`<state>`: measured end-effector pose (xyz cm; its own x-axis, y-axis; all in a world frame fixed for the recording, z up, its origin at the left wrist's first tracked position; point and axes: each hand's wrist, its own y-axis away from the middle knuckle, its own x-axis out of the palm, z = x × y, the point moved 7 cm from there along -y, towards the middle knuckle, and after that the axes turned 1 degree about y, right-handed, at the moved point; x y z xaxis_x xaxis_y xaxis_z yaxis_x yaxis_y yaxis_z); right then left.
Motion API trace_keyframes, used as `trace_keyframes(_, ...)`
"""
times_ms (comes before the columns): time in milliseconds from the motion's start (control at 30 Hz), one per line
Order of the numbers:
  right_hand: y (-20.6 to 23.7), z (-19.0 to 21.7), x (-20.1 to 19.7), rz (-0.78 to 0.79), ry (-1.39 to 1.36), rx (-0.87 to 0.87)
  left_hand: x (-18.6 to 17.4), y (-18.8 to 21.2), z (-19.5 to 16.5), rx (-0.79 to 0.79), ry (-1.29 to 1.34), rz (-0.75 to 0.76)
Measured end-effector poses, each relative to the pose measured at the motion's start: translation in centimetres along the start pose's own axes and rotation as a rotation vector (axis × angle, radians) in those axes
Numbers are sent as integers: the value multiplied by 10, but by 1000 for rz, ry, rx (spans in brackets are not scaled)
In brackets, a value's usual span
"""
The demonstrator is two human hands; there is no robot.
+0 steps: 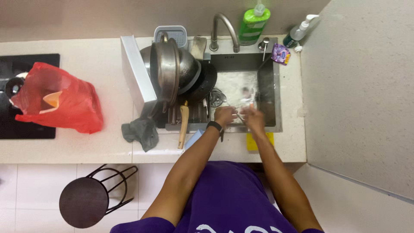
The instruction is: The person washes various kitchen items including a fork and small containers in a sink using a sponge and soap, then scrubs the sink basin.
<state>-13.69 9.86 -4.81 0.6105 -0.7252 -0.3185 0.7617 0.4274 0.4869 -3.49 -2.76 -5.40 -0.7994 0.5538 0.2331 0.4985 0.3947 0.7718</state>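
- The left hand (224, 115) is over the front part of the steel sink (267, 92). Its fingers are curled around one end of a thin pale thing (239, 116), maybe a utensil; it is too small and blurred to name.
- The right hand (253, 117) is just beside the left one, fingers bent toward the same thin thing. I cannot tell if it really grips it.
- A black wristband (214, 126) sits on the left wrist.
- Left of the sink, metal pots and bowls (172, 69) lean together in a dish rack (139, 73), with a wooden handle (184, 125) sticking out in front.
- A grey cloth (141, 132) hangs at the counter beside the rack.
- A yellow sponge (251, 142) lies at the sink's front edge.
- Behind the sink stand the faucet (224, 26) and a green soap bottle (254, 21).
- A red plastic bag (58, 98) lies far left, partly on a black cooktop (26, 129).
- A black round stool (84, 202) stands on the floor.
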Motion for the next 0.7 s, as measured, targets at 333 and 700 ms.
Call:
trace_keyframes(333, 23, 21, -1, -20, 409, -246, 21, -2, -1, 286, -118, -26)
trace_keyframes(700, 38, 29, 37, -73, 819, -484, 15, -6, 19, 83, 212, -32)
